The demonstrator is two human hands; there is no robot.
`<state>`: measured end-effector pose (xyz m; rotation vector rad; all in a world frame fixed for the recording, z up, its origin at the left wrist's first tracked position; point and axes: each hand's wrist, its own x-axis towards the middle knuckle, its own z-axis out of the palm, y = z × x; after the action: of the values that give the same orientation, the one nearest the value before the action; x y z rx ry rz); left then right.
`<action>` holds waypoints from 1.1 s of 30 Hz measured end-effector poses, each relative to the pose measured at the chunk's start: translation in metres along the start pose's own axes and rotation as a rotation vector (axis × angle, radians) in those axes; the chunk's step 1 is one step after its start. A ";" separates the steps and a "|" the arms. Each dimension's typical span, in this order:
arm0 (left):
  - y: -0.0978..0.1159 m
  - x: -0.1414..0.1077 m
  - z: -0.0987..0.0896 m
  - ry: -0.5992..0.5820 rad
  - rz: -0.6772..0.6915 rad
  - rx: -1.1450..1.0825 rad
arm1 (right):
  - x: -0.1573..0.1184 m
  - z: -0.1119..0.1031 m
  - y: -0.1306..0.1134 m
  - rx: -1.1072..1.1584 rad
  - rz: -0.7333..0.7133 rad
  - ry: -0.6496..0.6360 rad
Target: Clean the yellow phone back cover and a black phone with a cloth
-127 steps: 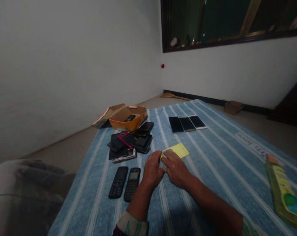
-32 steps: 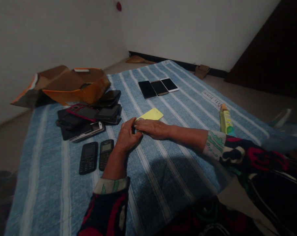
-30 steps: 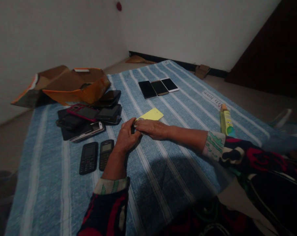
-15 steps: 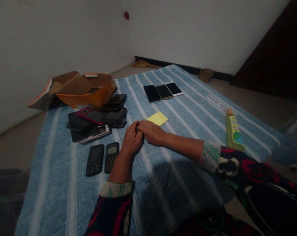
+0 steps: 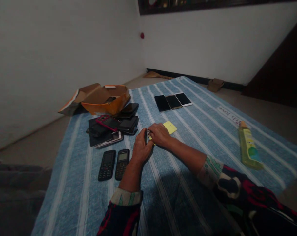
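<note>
My left hand (image 5: 141, 146) and my right hand (image 5: 159, 133) meet over the middle of the striped cloth (image 5: 163, 180). Both have bent fingers closed around a small object, of which bits of yellow and a pale edge show between them; most of it is hidden. Just beyond my right hand lies a flat yellow piece (image 5: 170, 127), partly covered by that hand. Two keypad phones, one at the left (image 5: 106, 165) and one beside it (image 5: 122, 164), lie side by side left of my left wrist.
A pile of phones (image 5: 109, 126) lies at the left, in front of an open orange cardboard box (image 5: 101, 106). Three phones (image 5: 173, 102) sit in a row at the far side. A bottle of yellow-green liquid (image 5: 248, 147) lies at the right.
The view has shifted, so everything appears further right and somewhat lower. My hands have parted slightly, and yellow now shows between them.
</note>
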<state>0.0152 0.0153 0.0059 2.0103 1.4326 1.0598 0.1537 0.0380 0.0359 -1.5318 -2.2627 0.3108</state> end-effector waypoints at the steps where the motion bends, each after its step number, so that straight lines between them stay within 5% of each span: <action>1: -0.001 -0.001 0.001 -0.004 0.011 -0.007 | 0.001 0.000 0.001 -0.002 0.015 0.005; 22: 0.001 -0.004 0.002 -0.015 0.140 0.227 | 0.000 0.000 0.003 -0.154 -0.044 0.027; 33: -0.003 -0.006 0.001 -0.012 0.132 0.249 | -0.003 -0.017 0.051 -0.233 0.111 0.071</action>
<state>0.0135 0.0105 0.0007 2.3101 1.5060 0.9591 0.2044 0.0540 0.0307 -1.7583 -2.2265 0.0221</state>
